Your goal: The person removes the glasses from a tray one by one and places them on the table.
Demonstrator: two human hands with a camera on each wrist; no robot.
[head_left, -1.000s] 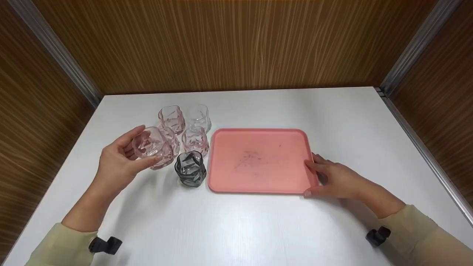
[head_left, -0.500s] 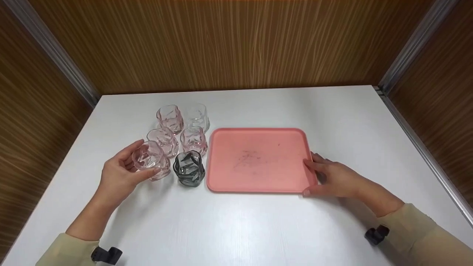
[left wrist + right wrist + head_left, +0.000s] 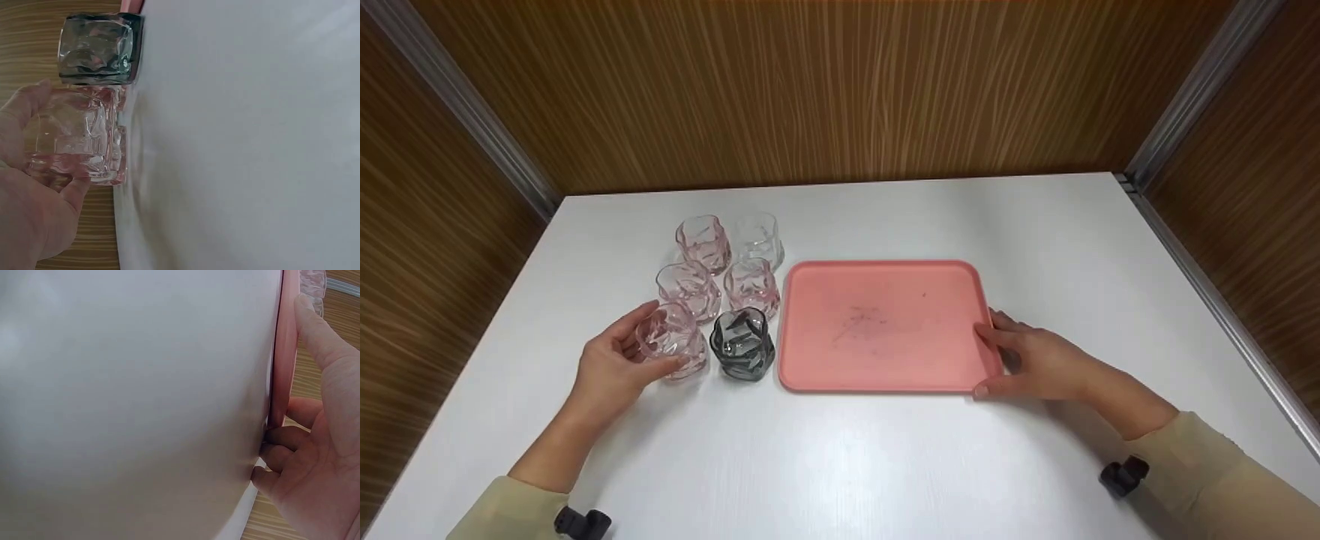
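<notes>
Left hand on a pink tumbler

Left hand curls thumb and fingers round the pink faceted glass tumbler, standing on the white table just beside the grey tumbler. It looks rigid, slick, breakable; I judge mid-wall the safest hold. Right hand pinches the pink tray at its right rim

Both arms wear pale beige long sleeves, the left sleeve at the lower left of the frame, the right sleeve at the lower right. A black clip sits beneath each wrist. The hands are bare.
</notes>
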